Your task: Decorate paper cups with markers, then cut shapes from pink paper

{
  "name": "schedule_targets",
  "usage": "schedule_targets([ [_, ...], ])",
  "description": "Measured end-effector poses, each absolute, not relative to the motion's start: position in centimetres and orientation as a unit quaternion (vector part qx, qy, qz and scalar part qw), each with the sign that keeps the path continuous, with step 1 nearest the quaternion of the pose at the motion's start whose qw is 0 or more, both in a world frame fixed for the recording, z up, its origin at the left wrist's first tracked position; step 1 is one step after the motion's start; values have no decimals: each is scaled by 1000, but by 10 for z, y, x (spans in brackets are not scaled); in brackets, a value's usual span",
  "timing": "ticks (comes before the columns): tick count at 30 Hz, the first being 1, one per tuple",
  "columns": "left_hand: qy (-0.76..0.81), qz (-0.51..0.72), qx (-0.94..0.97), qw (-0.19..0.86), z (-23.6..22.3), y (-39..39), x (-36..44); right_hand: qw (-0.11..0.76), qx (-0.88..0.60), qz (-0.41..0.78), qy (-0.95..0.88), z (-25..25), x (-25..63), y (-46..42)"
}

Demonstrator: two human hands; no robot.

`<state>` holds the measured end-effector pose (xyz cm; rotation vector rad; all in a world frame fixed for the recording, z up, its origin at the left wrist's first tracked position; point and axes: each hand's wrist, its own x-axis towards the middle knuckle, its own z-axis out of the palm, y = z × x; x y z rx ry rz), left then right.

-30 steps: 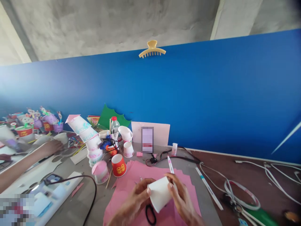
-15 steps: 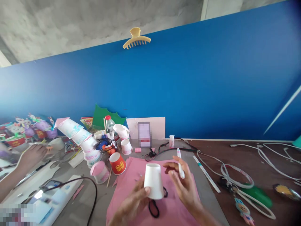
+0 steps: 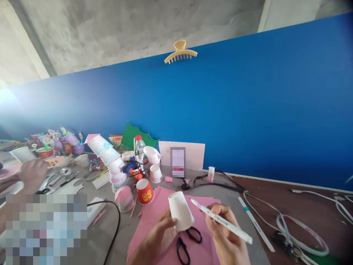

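My left hand (image 3: 160, 235) is wrapped round a plain white paper cup (image 3: 180, 211), held upside down and tilted over the pink paper sheets (image 3: 150, 217). Between the fingers of my right hand (image 3: 227, 239) is a white marker pen (image 3: 227, 225). Its pink end points up and left toward the cup, with a gap between them. I cannot tell whether that end is capped. Black-handled scissors (image 3: 195, 235) lie on the pink paper just below the cup, their blades hidden.
A leaning stack of patterned paper cups (image 3: 110, 156) and a red cup (image 3: 145, 191) stand left of the paper. A phone (image 3: 178, 162) leans on a pale board behind. Cables (image 3: 298, 221) and another marker (image 3: 257, 224) lie right. Another person's hand (image 3: 34, 173) is at far left.
The marker has swung from upright to slanting across my right hand, its pink end now toward the cup. The cup has tilted more. The view has shifted left.
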<state>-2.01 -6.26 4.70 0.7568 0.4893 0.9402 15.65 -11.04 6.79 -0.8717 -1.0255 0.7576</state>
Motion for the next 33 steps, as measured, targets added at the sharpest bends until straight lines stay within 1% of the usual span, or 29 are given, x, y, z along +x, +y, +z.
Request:
schedule_targets([
  [3, 204, 432, 373, 795, 48, -63, -18, 731, -417, 339, -421, 65, 149, -113],
  [7, 188, 421, 396, 794, 53, -66, -13, 696, -444, 272, -494, 64, 141, -119],
  [13, 162, 393, 407, 808, 58, -76, -12, 685, -384, 202, -585, 57, 134, -116],
  [18, 172, 390, 471, 772, 49, -70, -11, 670, -381, 198, -605, 54, 139, -114],
  [23, 200, 387, 513, 740, 37, -62, -13, 689, -364, 184, -599, 56, 137, -114],
  [33, 230, 371, 542, 718, 39, -61, -14, 685, -361, 192, -604, 58, 133, -115],
])
